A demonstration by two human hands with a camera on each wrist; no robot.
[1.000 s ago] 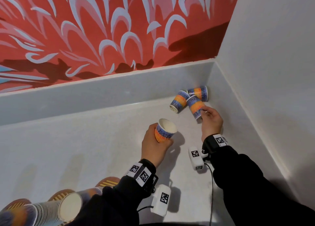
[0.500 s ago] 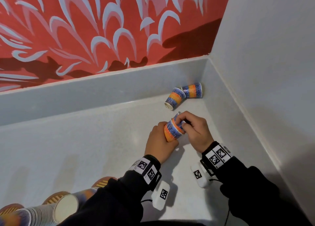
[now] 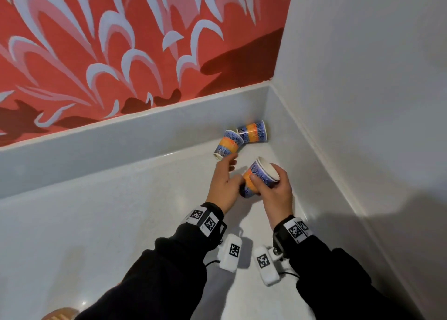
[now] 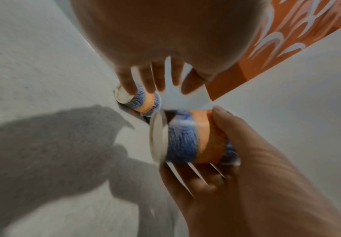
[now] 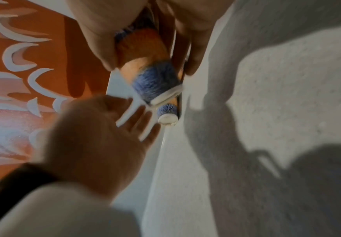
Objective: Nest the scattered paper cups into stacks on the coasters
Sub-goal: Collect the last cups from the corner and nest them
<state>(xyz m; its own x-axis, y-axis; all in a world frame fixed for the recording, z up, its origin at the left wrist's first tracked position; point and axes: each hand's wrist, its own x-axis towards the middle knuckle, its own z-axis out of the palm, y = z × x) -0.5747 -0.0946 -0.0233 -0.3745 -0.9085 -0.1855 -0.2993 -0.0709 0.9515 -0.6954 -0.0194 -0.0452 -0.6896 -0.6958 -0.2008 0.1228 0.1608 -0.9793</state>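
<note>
My left hand [image 3: 223, 186]: grip apart, fingers spread, fingertips just beside lying cup [image 3: 227, 144]. Second lying cup [image 3: 252, 133] behind it, touching, in corner. My right hand [image 3: 273, 189]: grip clamped on nested cups [image 3: 257, 177], one inside other, double rim showing, tilted, mouth up-right. White tabletop [image 3: 108, 223] below; red patterned wall [image 3: 121, 41] beyond left grip, plain white wall [image 3: 362, 102] right of right grip. Coaster [image 3: 60, 316] near left sleeve, mostly cut off.
</note>
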